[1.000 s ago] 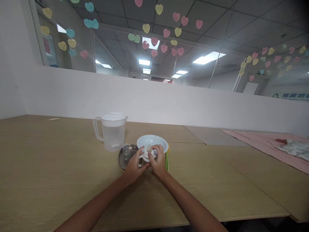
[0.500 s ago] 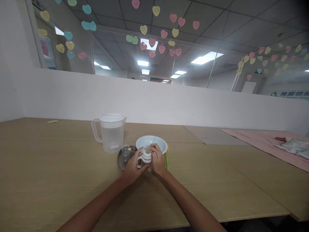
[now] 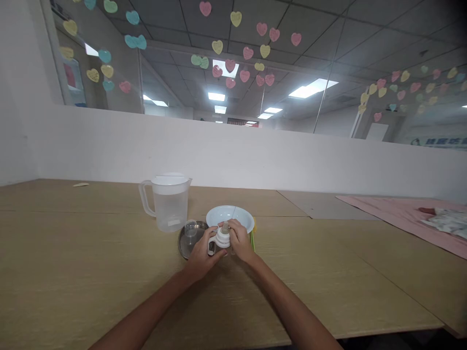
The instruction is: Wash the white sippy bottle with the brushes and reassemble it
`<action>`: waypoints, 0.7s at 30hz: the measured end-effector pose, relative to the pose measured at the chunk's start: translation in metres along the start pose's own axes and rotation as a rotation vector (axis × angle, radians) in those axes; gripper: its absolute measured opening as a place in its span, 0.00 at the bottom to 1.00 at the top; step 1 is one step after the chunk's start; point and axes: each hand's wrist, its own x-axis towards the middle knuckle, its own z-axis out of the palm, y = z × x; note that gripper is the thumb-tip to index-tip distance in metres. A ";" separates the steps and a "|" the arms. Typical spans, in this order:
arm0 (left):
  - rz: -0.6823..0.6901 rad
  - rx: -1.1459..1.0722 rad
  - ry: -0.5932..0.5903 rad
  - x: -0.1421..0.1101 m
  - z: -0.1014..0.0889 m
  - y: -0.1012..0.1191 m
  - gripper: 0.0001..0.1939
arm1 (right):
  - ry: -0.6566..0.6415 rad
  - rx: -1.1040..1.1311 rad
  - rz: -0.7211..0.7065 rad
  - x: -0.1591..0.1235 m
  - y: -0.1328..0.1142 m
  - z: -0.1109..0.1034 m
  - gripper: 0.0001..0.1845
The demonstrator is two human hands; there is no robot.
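Observation:
A small baby bottle [image 3: 222,238] with a white handled collar and a clear teat stands on the wooden table [image 3: 91,272]. My left hand [image 3: 202,253] is wrapped round its left side, below the handle. My right hand [image 3: 240,239] grips the collar from the right, fingers closed on it. Just behind the bottle sits a white bowl [image 3: 229,217]. To its left a clear cap [image 3: 190,228] rests in a small metal dish [image 3: 185,241]. A clear plastic jug [image 3: 167,201] holding water stands further left.
A green item [image 3: 252,238] pokes out beside my right hand, under the bowl's edge. A pink cloth [image 3: 397,211] with a patterned fabric [image 3: 447,221] lies at the far right. A low white partition [image 3: 233,155] runs along the table's back.
Both hands have stayed on the bottle. The handled collar has turned a little, its handle now pointing towards my left hand. The view has shifted slightly.

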 end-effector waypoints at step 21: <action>0.007 -0.069 0.034 0.001 -0.001 0.005 0.24 | 0.356 -0.167 -0.172 -0.022 -0.007 0.005 0.09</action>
